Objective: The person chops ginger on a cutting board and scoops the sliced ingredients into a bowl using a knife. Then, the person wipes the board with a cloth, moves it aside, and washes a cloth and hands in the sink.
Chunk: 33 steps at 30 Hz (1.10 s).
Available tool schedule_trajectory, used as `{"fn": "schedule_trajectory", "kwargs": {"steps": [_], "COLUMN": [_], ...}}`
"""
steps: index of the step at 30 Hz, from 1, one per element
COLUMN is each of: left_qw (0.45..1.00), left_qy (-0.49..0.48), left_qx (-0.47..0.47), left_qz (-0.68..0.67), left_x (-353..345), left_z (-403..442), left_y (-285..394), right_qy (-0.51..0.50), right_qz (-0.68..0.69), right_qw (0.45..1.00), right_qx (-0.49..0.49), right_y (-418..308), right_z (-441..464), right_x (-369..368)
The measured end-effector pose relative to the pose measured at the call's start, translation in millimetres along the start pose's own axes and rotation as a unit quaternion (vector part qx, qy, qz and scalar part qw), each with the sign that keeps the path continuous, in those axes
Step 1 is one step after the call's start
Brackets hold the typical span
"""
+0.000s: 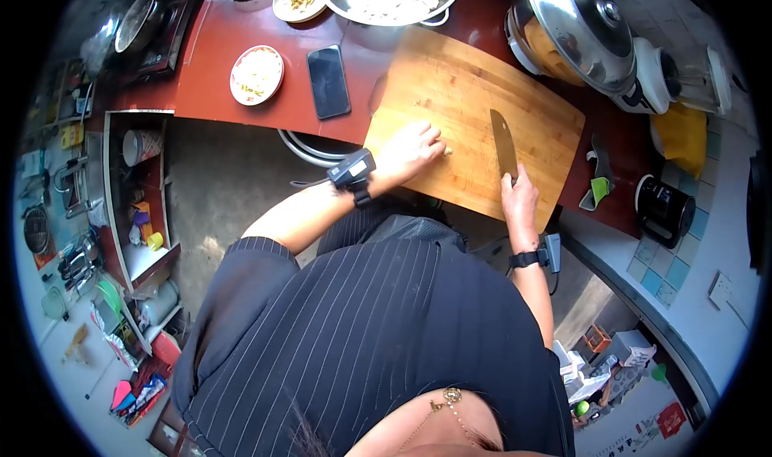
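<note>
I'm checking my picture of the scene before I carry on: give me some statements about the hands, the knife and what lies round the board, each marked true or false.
1. The right hand grips the knife by its handle. True.
2. The knife's blade points back toward the person. False: it points away from them.
3. The left hand is over the cutting board. True.
4. The phone lies on the cutting board. False: it lies on the red countertop, left of the board.
5. The metal bowl with pale pieces is beyond the board's far edge. True.
</note>
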<state>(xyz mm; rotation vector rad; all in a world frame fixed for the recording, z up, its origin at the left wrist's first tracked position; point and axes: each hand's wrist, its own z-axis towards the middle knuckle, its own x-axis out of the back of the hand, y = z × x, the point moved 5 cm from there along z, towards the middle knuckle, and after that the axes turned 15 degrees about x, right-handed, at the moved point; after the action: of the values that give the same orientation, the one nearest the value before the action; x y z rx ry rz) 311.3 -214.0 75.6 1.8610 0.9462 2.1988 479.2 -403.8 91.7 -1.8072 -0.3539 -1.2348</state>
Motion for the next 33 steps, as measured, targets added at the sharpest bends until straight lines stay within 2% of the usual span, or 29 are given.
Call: {"fn": "schedule_trajectory", "kwargs": {"steps": [3, 4, 6, 8, 9, 12, 19, 29, 33], "left_qw": [1.0, 0.997, 0.989, 0.993, 0.991, 0.988, 0.984, 0.983, 0.985], "left_qy": [0.008, 0.062, 0.096, 0.084, 0.111, 0.111, 0.136, 0.151, 0.144], "left_qx": [0.023, 0.03, 0.093, 0.072, 0.069, 0.102, 0.112, 0.098, 0.096], "left_qz": [-0.016, -0.028, -0.056, -0.034, -0.032, -0.035, 0.022, 0.023, 0.004], "left_x": [-6, -1, -12, -11, -13, -26, -37, -33, -31], "left_z": [-12, -15, -25, -27, -27, -28, -27, -23, -21], "left_y": [-1, 2, -5, 0, 3, 3, 1, 3, 0], "right_qy": [0.014, 0.014, -0.011, 0.012, -0.006, -0.032, -0.069, -0.122, -0.075], "right_qz": [0.031, 0.045, 0.057, 0.084, 0.078, 0.061, 0.053, 0.005, 0.042], "right_qw": [0.998, 0.998, 0.997, 0.988, 0.987, 0.978, 0.978, 0.979, 0.978], "right_qx": [0.045, 0.048, 0.048, 0.132, 0.14, 0.196, 0.188, 0.166, 0.19], "right_y": [-7, -8, -18, -31, -35, -48, -63, -64, -68], "right_z": [3, 3, 1, -4, -5, -12, -21, -20, -3], "right_x": [9, 10, 12, 13, 9, -2, -15, -30, -44]}}
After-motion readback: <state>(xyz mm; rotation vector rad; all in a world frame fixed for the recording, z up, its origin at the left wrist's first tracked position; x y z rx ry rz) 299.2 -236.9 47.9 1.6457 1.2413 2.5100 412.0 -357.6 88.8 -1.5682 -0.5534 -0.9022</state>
